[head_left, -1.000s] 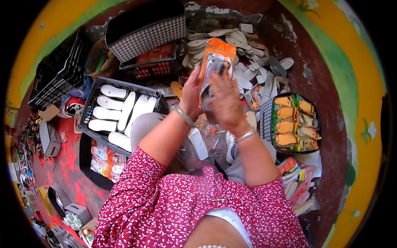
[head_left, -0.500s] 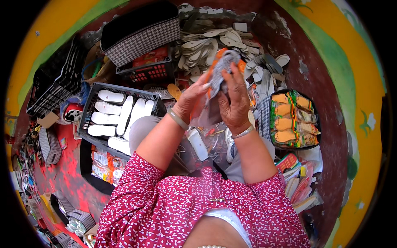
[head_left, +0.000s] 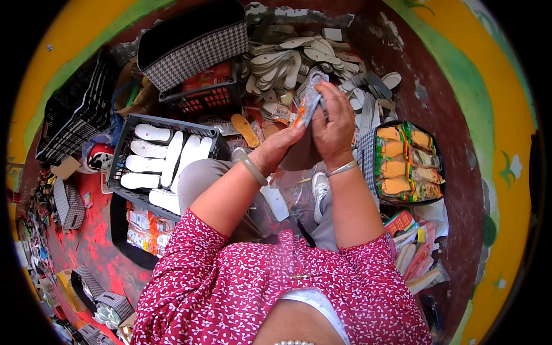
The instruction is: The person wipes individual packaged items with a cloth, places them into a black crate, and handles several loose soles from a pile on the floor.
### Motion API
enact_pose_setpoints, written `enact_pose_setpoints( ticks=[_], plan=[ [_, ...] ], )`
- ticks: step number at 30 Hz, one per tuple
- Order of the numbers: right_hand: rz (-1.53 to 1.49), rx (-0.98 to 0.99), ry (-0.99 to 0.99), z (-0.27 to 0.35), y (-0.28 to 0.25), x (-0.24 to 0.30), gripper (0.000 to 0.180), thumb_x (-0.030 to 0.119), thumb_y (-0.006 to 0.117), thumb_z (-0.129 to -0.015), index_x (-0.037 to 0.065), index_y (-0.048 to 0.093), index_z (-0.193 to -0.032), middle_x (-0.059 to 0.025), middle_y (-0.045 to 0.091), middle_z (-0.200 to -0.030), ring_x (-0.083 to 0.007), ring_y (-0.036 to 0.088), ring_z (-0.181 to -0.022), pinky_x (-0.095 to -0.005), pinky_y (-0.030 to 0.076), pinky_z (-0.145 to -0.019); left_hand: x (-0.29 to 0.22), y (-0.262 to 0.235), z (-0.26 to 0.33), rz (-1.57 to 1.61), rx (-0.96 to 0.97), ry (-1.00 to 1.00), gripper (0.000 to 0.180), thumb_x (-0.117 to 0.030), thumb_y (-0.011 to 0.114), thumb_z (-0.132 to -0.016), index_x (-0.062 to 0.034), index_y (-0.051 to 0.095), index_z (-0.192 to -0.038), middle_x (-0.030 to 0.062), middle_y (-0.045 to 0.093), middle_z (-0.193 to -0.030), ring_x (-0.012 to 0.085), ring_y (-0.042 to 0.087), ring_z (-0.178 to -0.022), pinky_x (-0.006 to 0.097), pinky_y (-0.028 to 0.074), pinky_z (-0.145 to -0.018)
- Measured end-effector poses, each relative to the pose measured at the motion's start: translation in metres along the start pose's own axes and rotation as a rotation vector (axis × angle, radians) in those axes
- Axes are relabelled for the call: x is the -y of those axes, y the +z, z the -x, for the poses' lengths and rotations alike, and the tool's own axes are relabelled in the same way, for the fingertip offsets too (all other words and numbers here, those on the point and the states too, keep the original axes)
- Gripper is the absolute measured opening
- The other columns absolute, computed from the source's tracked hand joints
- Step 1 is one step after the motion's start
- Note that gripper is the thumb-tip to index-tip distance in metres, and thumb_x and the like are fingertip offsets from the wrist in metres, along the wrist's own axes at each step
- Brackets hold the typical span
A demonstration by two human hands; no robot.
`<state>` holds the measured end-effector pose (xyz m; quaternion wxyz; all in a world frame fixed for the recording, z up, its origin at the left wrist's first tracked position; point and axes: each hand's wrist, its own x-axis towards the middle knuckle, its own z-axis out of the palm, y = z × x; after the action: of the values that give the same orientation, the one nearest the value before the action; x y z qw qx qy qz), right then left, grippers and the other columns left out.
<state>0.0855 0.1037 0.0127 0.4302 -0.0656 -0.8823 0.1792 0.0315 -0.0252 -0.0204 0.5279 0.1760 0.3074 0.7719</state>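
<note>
Left hand (head_left: 277,150) cupped against lower edge of grey-and-orange package (head_left: 311,101); right hand (head_left: 336,127) curled over its upper end. Package, broad face to view one second ago, now turned nearly edge-on, raised between hands. Left: grey crate (head_left: 221,148), white insoles (head_left: 145,165) inside. Right: checked basket (head_left: 366,159), packaged orange insoles (head_left: 397,169). Farther: black crate (head_left: 201,100), red items (head_left: 210,77) inside.

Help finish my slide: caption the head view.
Left hand and right hand hold a plastic packet between a crate and basket of insoles.

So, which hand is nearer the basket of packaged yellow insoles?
Right. The right hand is just left of the basket; the left hand is farther left, beyond the right.
</note>
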Motion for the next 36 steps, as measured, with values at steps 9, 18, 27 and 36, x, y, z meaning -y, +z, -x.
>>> enact_pose_setpoints(
  ticks=[9, 18, 27, 36],
  plan=[
    [-0.809, 0.214, 0.47, 0.006, -0.001, -0.028, 0.027, 0.026, 0.06, -0.087, 0.001, 0.06, -0.098, -0.0023, 0.064, -0.085, -0.0098, 0.058, -0.078, -0.022, 0.045, -0.067, -0.001, -0.015, -0.006, 0.336, 0.091, -0.092, 0.044, -0.027, 0.047, -0.091, -0.003, 0.043, -0.128, 0.0118, 0.055, -0.118, 0.0219, 0.056, -0.103, 0.034, 0.043, -0.093],
    [-1.082, 0.257, 0.899, 0.014, -0.024, -0.071, 0.022, 0.016, 0.055, -0.09, -0.001, 0.06, -0.102, -0.0024, 0.063, -0.09, -0.0073, 0.058, -0.079, -0.0202, 0.047, -0.069, -0.024, -0.007, -0.006, 0.371, 0.267, 0.01, 0.056, -0.038, 0.037, -0.093, -0.0063, 0.028, -0.138, 0.0179, 0.041, -0.134, 0.0333, 0.044, -0.12, 0.044, 0.039, -0.097],
    [-1.405, -0.109, 0.546, -0.008, -0.042, -0.058, 0.045, 0.033, 0.058, -0.087, 0.002, 0.05, -0.12, -0.01, 0.056, -0.116, -0.0229, 0.058, -0.099, -0.0359, 0.045, -0.09, -0.019, -0.006, -0.007, 0.266, 0.204, -0.008, 0.062, -0.03, 0.051, -0.084, -0.0018, 0.031, -0.135, 0.0195, 0.042, -0.132, 0.033, 0.044, -0.121, 0.052, 0.037, -0.098],
    [-0.902, 0.394, 0.633, 0.003, -0.02, -0.018, 0.033, 0.01, 0.074, -0.073, 0.003, 0.06, -0.102, -0.0007, 0.062, -0.09, -0.0053, 0.055, -0.078, -0.0211, 0.047, -0.066, -0.011, -0.014, -0.004, 0.073, 0.091, -0.143, 0.043, -0.008, 0.052, -0.085, 0.002, 0.042, -0.125, 0.0154, 0.056, -0.113, 0.0261, 0.057, -0.101, 0.042, 0.046, -0.091]
  ],
)
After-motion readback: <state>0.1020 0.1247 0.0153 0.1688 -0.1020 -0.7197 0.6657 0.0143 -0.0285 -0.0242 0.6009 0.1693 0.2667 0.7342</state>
